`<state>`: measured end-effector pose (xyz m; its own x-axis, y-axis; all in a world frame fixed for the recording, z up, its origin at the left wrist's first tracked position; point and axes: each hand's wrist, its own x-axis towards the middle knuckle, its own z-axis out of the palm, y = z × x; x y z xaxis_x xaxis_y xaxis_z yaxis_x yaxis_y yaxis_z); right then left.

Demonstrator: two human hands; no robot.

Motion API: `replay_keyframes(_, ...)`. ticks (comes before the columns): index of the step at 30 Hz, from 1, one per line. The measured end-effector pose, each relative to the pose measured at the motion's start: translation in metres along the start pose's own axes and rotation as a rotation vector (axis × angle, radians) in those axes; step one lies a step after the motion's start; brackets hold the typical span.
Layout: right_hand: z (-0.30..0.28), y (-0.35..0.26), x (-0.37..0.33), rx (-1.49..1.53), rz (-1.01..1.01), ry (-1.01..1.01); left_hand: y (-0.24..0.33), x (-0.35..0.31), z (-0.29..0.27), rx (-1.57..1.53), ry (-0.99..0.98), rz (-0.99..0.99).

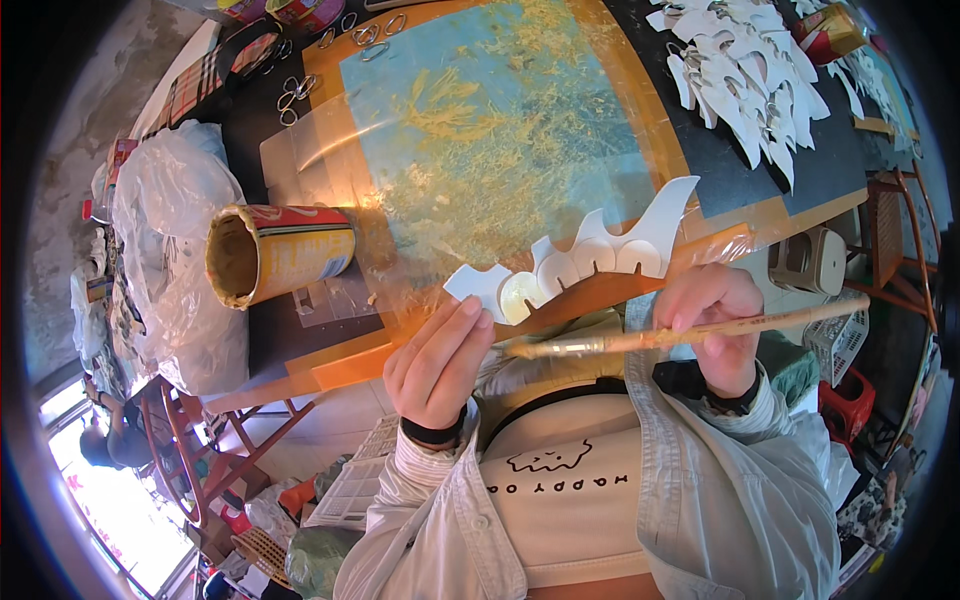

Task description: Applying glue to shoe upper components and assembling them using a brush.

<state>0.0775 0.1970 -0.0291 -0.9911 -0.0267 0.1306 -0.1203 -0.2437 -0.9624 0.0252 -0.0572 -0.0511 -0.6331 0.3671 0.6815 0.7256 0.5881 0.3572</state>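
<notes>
Between the two hands, a flat white cutout (590,252) with scalloped lobes and a pointed tip is held up over the near edge of the surface (480,130). It looks like thin, smooth card or plastic. The left hand (437,362) pinches its lower left end, thumb and fingers closed on the sheet. The right hand (712,322) is closed around one long, thin wooden brush (690,333), pale and glue-crusted, whose tip lies just beneath the cutout, toward the left hand's grip.

Beyond the grip, the surface is covered by a clear, glossy plastic sheet over a blue and orange board streaked with dried yellowish glue. Away to the left of the left hand lies one cylindrical can (277,254) on its side, red and yellow, its open rim caked with glue. Beside it bulges a crinkled clear plastic bag (170,240). Far off past the right hand, a pile of similar white cutouts (740,70) rests on a dark mat, too many and too overlapped to count. A few wire rings (298,92) lie scattered at the far left.
</notes>
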Motion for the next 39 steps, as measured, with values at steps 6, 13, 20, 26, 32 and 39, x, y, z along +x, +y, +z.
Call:
replay_keyframes(6, -0.01, -0.002, -0.002, 0.226, -0.012, -0.003, 0.0, 0.005, 0.001, -0.019, 0.035, -0.009)
replay_keyframes(13, -0.016, -0.005, 0.007, 0.431, -0.173, 0.161, -0.003, 0.02, -0.008, -0.134, 0.076, -0.186)
replay_keyframes(20, -0.005, -0.008, 0.0, 0.112, -0.248, 0.238, 0.009, 0.024, -0.01, -0.623, -0.019, -1.028)
replay_keyframes(26, 0.008, 0.0, -0.005, -0.252, -0.325, 0.125, 0.004, 0.018, -0.006, -0.68, 0.002, -1.064)
replay_keyframes(32, 0.023, 0.006, 0.002, -0.373, -0.368, 0.088, 0.003, 0.015, -0.004, -0.701, 0.011, -1.046)
replay_keyframes(39, 0.027, 0.011, 0.007, -0.208, -0.194, 0.088, 0.002, 0.013, -0.004, -0.707, 0.014, -1.04)
